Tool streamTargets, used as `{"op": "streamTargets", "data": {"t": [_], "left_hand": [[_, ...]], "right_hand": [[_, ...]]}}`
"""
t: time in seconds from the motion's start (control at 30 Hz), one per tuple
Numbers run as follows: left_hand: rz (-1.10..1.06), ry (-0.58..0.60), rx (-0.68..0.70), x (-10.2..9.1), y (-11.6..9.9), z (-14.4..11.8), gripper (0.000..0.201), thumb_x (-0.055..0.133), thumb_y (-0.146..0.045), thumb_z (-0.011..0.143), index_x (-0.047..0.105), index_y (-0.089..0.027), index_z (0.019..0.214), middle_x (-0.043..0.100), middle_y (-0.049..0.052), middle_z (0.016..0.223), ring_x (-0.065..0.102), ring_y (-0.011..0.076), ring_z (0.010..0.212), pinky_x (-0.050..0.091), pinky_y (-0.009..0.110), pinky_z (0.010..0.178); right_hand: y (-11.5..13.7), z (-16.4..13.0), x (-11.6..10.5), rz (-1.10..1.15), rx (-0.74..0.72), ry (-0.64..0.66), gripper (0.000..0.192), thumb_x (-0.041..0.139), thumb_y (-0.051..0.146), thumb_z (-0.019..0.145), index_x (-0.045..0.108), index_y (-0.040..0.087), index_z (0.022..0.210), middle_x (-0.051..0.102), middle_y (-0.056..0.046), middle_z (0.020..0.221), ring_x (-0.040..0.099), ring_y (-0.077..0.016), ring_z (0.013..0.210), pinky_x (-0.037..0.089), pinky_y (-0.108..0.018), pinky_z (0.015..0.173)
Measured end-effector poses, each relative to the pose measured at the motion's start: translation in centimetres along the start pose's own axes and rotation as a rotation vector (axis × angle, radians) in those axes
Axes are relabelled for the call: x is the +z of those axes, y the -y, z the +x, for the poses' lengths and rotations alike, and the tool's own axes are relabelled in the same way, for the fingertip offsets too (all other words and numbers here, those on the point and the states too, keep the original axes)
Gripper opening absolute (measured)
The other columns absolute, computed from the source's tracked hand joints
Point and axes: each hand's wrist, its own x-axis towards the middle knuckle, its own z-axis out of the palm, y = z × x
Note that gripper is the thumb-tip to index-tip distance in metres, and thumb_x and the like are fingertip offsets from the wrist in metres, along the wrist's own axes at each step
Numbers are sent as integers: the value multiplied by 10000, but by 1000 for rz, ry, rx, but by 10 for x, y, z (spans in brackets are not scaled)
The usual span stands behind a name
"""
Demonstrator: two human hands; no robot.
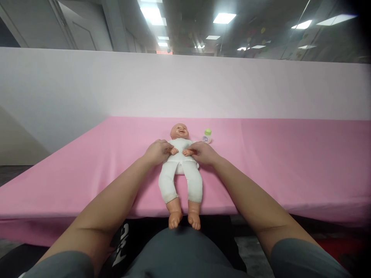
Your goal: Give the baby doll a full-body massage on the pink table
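**A:** Where is the baby doll [180, 170], and what are the hands doing?

**B:** It lies face up on the pink counter [290, 162], feet hanging over the near edge. The left hand [156, 151] and right hand [204, 153] are each closed on one of its little arms at the chest, so this looks like positioning the arms. Any next move would need a light hold.

**A:** Anything in the way?

**B:** A small green-capped bottle [206, 136] stands just beside the doll's head, clear of the hands.
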Motion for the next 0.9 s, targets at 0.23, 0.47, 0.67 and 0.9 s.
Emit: {"op": "streamTargets", "data": {"t": [0.23,0.47,0.67,0.9], "left_hand": [[-458,-399,-452,8,13,-5,408,715,-581,849,778,-235,1056,772,59,969,689,207,814,540,317,742],[-569,-662,-796,4,74,-4,344,753,-414,778,672,-204,1038,735,76,1031,700,235,889,548,343,763],[-259,-500,-1048,-3,97,-15,401,731,-421,782,594,-252,1119,725,89,1045,681,282,872,515,396,771],[-140,-366,-1069,1,100,-15,418,699,-521,816,577,-257,1116,725,89,981,686,291,896,493,402,803]], "right_hand": [[-59,-6,-9,464,366,-560,554,829,362,770,663,250,1287,770,-39,1080,717,-217,962,578,-406,930],[-91,-17,-32,680,685,-797,537,823,378,764,584,230,1222,745,-45,1020,712,-181,835,606,-311,736],[-108,-28,-39,208,1022,-443,593,798,352,717,590,204,1252,693,-70,904,632,-207,697,505,-305,572],[-113,-30,-40,48,1019,-365,669,778,369,719,560,205,1330,689,-82,957,648,-230,759,500,-319,632]]}}
